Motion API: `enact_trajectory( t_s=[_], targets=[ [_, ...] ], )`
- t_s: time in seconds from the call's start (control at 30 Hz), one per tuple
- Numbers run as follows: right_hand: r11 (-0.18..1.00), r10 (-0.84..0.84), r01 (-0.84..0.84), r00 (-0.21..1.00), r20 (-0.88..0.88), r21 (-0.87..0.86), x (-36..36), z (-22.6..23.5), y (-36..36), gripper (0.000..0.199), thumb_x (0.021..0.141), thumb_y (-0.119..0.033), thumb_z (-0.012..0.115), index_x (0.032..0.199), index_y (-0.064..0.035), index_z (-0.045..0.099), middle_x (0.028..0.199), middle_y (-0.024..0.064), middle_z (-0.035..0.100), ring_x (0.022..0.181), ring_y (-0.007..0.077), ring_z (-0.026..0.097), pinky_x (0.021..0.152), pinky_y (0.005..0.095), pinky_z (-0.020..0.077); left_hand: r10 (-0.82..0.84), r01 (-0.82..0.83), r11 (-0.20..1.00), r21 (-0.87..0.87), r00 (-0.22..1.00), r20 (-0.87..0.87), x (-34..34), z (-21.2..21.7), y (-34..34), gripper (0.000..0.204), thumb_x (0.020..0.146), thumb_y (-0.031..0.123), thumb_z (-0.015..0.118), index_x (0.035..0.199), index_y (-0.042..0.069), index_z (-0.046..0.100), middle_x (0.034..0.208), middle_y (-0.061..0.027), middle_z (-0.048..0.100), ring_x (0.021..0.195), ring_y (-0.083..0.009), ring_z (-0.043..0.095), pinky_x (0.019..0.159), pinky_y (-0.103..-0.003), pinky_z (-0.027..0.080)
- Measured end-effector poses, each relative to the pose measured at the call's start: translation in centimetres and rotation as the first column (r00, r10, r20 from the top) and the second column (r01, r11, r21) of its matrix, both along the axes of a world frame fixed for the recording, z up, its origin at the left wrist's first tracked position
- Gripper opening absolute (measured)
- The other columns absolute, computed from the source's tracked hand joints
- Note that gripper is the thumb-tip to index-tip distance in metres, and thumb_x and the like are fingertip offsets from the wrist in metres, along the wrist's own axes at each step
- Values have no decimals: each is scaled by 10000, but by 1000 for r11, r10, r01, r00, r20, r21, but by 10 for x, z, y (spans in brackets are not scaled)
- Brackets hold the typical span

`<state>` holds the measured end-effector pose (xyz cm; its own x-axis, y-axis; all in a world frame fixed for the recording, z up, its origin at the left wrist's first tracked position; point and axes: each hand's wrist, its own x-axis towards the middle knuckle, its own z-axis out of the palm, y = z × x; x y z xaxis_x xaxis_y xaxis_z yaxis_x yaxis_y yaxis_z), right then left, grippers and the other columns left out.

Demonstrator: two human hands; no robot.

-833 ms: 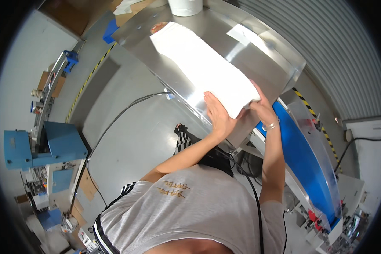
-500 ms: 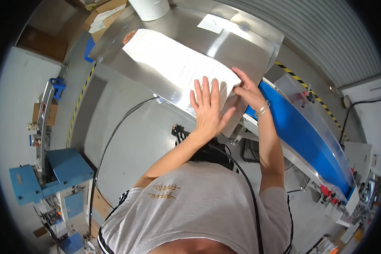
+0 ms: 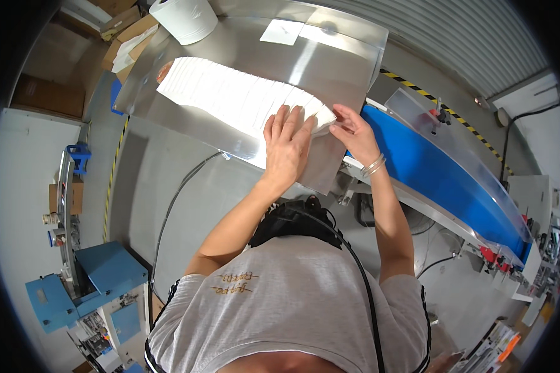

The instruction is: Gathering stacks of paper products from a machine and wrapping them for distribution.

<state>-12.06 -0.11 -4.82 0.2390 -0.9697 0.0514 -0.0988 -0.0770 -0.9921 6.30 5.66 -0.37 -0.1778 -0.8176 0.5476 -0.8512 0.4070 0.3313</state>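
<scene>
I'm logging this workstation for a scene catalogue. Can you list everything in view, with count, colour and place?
fanned row of white sheets: one row, white, spread across the steel table
steel table: one, silver, upper middle
paper roll: one, white, table's far left corner
loose sheet: one, white, far side of the table
conveyor belt: one, blue, right of the table
cardboard boxes: several, brown, left of the table
blue machine: one, blue, lower left
black cable: one, black, on the floor
bracelets: silver, right wrist
left hand: flat on the row's near end
right hand: fingertips at the row's near edge
</scene>
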Motion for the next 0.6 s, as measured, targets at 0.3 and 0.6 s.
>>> enact_trajectory(
  t_s=[0.3,0.6],
  targets=[
    [973,148,-183,962,-229,-140,-11,3,-5,392,784,-186,728,1112,-46,565,1290,100,474,1143,189,499,953,330,416,-58,59,997,39,998,-33,8,10,2,337,763,115,680,1097,137,648,1340,-184,429,1298,-416,309,1033,-531,240],
    [983,-153,140,982,110,118,-40,-5,11,181,905,-161,605,996,-16,545,865,0,573,767,55,517,666,214,439,3,1,998,61,998,-71,18,8,-7,427,762,118,697,1173,67,591,1359,-191,410,1294,-404,318,1033,-491,272]
  ],
)
